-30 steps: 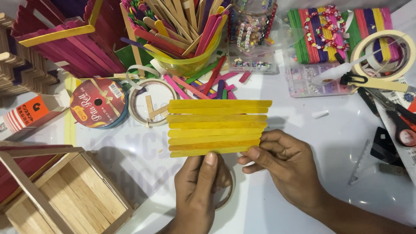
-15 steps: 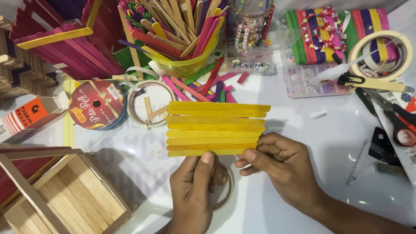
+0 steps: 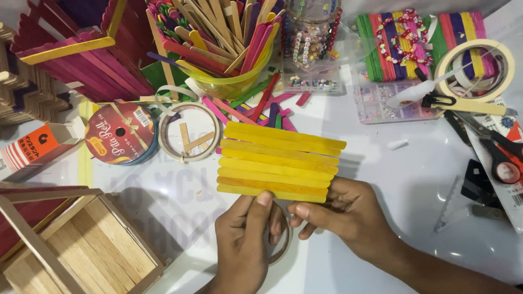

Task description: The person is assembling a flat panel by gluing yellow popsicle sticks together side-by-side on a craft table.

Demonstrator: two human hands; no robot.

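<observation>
yellow stick panel [image 3: 278, 161] held at its lower edge, rows laid side by side

gripped low by left hand [image 3: 245, 231] with thumb on the bottom stick, and by right hand [image 3: 348, 215] with fingers pinching the same edge; held just above the white table [image 3: 414, 174], in front of the yellow cup of sticks [image 3: 223, 60]. six or so sticks already side by side, ends not yet even. no cross stick visible on top; back side hidden. loose coloured sticks [image 3: 261, 106] near, wooden box [image 3: 81, 239] at left, tape ring [image 3: 280, 242] under the hands.

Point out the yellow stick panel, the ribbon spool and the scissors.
Yellow stick panel [image 3: 278, 162], head view, middle stick.
Ribbon spool [image 3: 121, 132], head view, its red top face.
Scissors [image 3: 504, 163], head view, the red handle.
</observation>
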